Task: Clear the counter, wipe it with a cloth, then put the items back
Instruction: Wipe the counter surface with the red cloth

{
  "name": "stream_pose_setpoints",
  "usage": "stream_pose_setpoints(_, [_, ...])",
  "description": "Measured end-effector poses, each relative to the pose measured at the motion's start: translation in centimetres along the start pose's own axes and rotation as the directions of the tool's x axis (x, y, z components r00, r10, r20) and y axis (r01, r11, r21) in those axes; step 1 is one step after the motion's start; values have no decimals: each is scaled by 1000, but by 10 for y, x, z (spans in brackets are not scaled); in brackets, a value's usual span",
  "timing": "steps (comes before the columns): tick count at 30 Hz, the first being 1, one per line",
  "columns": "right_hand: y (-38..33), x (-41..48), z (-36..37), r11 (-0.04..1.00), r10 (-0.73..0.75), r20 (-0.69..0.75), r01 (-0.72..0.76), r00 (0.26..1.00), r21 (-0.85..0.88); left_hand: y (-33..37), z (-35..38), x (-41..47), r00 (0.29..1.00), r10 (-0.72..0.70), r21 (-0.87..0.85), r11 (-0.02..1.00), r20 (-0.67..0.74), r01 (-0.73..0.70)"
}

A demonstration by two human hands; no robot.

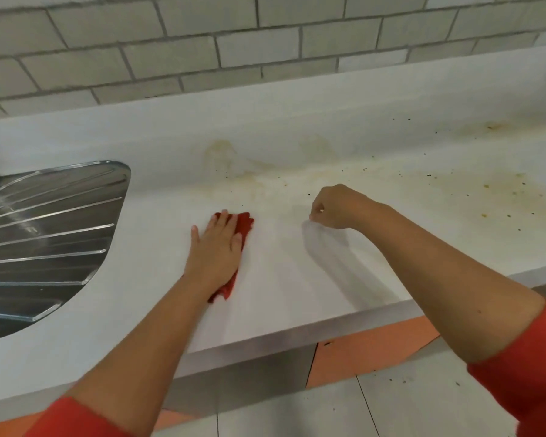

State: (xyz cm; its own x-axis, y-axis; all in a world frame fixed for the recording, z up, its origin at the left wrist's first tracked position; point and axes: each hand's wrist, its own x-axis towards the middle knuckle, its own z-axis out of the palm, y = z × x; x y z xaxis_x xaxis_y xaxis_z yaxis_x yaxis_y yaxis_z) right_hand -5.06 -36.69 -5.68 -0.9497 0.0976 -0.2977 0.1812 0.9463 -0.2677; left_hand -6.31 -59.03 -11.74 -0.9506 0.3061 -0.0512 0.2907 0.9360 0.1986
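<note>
Four left fingers (223,223) flat atop red cloth (245,223) on counter (297,272)

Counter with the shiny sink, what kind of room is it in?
Probably a kitchen. A ridged steel sink drainer is set into the long white counter, a tiled wall runs behind it, and yellowish stains with dark crumbs mark the counter.

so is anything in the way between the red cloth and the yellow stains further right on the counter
No object lies between them. The left hand presses the red cloth flat on the white counter; only the curled right hand is over that stretch, before the yellow stains and dark specks.
</note>
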Motion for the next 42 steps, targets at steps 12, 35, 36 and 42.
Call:
stream_pose_setpoints(12, [-15, 14, 3, 943, 300, 28, -292, 953, -161, 4, 8, -10, 965, 252, -59, 965, -68, -256])
stream_pose_setpoints(35, [-39, 29, -6, 914, 375, 164, -334, 912, -231, -101, -21, 108, 992, 113, 41, 993, -50, -111])
stream_pose_setpoints(36, [-39, 28, -5, 912, 382, 161, -343, 910, -223, -104, -25, 126, 996, 74, 60, 996, -43, -71])
stream_pose_setpoints(42, [-38, 24, -2, 915, 387, 144, -359, 911, -186, -39, -10, 129, 967, 255, 32, 966, 5, -255])
